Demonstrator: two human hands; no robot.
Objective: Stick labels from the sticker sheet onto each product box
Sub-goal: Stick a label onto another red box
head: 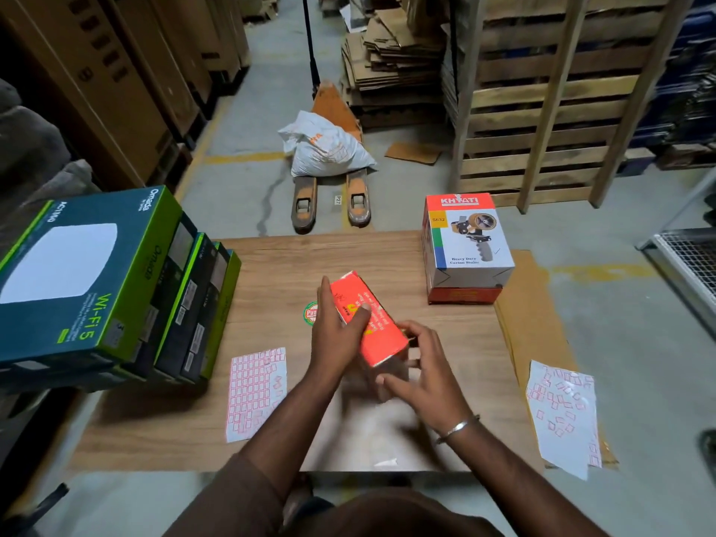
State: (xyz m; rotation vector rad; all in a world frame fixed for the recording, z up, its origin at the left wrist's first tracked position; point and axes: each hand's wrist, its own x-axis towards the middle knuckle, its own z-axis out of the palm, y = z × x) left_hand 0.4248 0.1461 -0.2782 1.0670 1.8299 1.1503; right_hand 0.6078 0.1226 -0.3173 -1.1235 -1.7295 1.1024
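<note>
Left of the grip: stack of Wi-Fi router boxes at the table edge, well apart from the hands. Nearer, low and left of the grip, sticker sheet lies flat, many labels still on it.

Grip: left hand is wrapped round the orange product box, thumb across the printed face, box tilted and lifted off the table. Right hand touches the box's near lower end, fingers loosely spread. Motion blur there, so I cannot tell whether a label is pinched at the fingertips.

Risks, my read:
- Box is only secured one-handed; pressing a label on that tilted face could twist it in the hold, so the label lands skewed or creased.
- Thumb covers part of the face, so the label may catch on it.

Right of the grip: second sheet, mostly picked over, overhangs the table corner. A sleeve brush could knock it off. Carton sealer box stands beyond and right, well apart.
</note>
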